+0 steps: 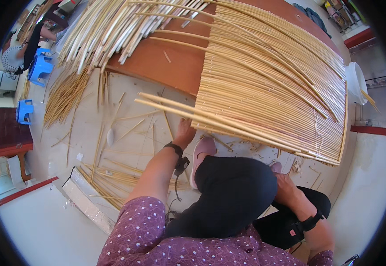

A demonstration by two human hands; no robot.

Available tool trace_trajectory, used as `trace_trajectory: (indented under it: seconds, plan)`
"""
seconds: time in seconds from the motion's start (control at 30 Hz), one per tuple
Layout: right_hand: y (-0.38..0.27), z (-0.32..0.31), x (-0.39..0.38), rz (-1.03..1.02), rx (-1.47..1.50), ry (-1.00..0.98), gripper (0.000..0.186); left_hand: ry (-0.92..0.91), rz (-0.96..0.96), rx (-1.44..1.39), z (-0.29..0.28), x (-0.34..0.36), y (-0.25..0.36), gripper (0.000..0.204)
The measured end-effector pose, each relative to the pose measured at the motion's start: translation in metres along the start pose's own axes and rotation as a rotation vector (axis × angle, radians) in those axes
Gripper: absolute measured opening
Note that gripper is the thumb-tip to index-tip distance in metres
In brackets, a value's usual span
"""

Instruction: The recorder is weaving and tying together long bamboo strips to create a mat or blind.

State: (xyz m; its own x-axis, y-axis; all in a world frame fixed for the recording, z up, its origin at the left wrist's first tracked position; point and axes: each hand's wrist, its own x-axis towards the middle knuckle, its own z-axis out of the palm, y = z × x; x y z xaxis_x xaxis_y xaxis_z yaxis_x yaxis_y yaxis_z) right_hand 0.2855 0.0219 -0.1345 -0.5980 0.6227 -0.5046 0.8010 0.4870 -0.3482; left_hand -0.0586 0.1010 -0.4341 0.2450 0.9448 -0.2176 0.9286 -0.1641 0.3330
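Observation:
A mat of straight tan reeds bound with thread [263, 88] lies on a brown-topped table, its near edge over my lap. Just at the mat's near left corner is my left hand [185, 134]. It seems to touch the edge there, and its fingertips are partly hidden. Two long loose reeds [166, 104] lie along that edge and stick out past the corner to the left. Low beside my bent knee, under the mat's near edge, is my right hand [287, 189]; the knee and leg hide most of its fingers. A loose white thread [318, 128] trails over the mat's right part.
A big pile of pale reeds [108, 31] covers the table's left end. Thin stalks [69, 95] lie heaped on the floor, with more scattered below. Blue stools [40, 66] stand at left near another person [18, 55]. A white bucket [354, 82] is at right.

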Motion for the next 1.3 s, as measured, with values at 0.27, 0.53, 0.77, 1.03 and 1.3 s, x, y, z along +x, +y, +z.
trace_trajectory:
  seconds: [0.27,0.53,0.77,1.03,1.3]
  plan:
    - [-0.012,-0.02,0.001,0.015,0.062,-0.026,0.02,0.281,0.136,-0.367,-0.002,-0.02,-0.026,0.029]
    - [-0.008,-0.016,0.002,-0.088,-0.088,0.038,0.01,-0.01,0.162,-0.345,-0.167,-0.104,0.022,0.021]
    - [0.001,-0.01,-0.017,0.026,-0.08,0.157,0.01,-0.205,-0.077,-0.544,-0.263,-0.204,0.037,0.024]
    - [-0.029,-0.052,-0.034,0.156,0.136,0.511,0.016,-0.315,-0.122,-0.79,-0.31,-0.242,0.081,0.031]
    - [-0.073,-0.064,-0.067,-0.084,1.374,0.477,0.034,-0.48,-0.026,-0.816,-0.331,-0.235,0.119,0.036]
